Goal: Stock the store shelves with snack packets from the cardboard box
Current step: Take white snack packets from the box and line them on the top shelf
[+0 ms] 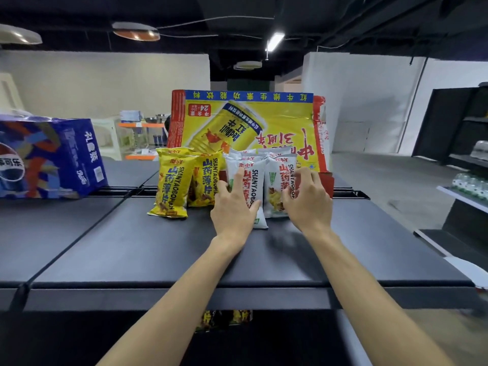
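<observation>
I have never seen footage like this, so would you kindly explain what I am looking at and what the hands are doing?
There is no machine here. A person wears one wide-angle camera on the head, looking forward and down, so you see their own bare arms. They stand at a dark shelf top. On it stand two yellow packets of snacks and, beside them, white ones. The left hand lies with fairly straight fingers on the left white packet. The right hand touches the right white packet, but it is blurred, so whether it grips is unclear. Behind the packets is a yellow and red cardboard box, its print upside down. A blue drinks case sits far left.
</observation>
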A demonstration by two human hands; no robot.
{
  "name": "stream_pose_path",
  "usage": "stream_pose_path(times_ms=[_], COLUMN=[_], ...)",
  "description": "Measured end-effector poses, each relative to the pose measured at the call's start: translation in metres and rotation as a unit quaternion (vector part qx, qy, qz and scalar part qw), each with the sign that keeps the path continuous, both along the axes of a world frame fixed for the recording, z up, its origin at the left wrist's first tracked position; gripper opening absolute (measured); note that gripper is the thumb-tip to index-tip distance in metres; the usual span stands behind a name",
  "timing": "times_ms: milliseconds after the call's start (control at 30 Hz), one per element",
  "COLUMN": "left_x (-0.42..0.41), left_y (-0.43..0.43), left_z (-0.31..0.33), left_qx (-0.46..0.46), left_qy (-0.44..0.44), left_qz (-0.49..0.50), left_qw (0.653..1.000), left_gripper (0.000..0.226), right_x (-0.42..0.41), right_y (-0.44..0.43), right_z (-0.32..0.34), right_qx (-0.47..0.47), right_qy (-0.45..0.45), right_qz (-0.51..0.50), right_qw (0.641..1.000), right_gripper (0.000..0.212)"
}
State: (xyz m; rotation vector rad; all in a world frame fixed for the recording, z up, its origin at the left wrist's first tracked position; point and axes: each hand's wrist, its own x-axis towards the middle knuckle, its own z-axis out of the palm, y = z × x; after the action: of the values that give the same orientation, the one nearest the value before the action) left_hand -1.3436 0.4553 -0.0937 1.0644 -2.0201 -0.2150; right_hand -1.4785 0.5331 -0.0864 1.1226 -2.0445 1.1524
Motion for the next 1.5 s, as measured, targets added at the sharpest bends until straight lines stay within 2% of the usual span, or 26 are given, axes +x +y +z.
stream_pose_path(times_ms=[200,500,767,967,1233,1400,1500], left_x=[0.012,0.031,0.015,-0.015,-0.057,-0.051,-0.042], left_y=[0.005,0.040,0.126,0.208,0.326,0.380,0.398], left_z=[0.001,0.026,0.080,0.073,0.012,-0.096,-0.164], left_qx=[0.001,-0.003,-0.050,-0.055,0.017,0.109,0.205], left_qy=[0.057,-0.014,-0.020,-0.036,-0.082,-0.105,-0.119], left_qz=[-0.055,-0.061,-0.124,-0.128,-0.215,-0.227,-0.219], left_qw=[0.997,0.998,0.991,0.990,0.973,0.962,0.946], left_gripper=[0.075,0.066,0.049,0.035,0.030,0.022,0.019], right_x=[0.010,0.026,0.010,-0.021,-0.062,-0.070,-0.069], right_y=[0.007,0.046,0.126,0.214,0.332,0.393,0.424], right_z=[0.001,0.017,0.059,0.060,0.010,-0.100,-0.184], right_qx=[0.034,0.067,0.078,0.095,0.124,0.103,0.166], right_qy=[0.010,0.012,0.010,0.025,-0.014,-0.121,-0.208], right_qz=[-0.010,-0.015,-0.007,-0.022,-0.036,-0.026,-0.043], right_qw=[0.999,0.998,0.997,0.995,0.992,0.987,0.963], right_gripper=[0.029,0.029,0.034,0.030,0.034,0.025,0.026])
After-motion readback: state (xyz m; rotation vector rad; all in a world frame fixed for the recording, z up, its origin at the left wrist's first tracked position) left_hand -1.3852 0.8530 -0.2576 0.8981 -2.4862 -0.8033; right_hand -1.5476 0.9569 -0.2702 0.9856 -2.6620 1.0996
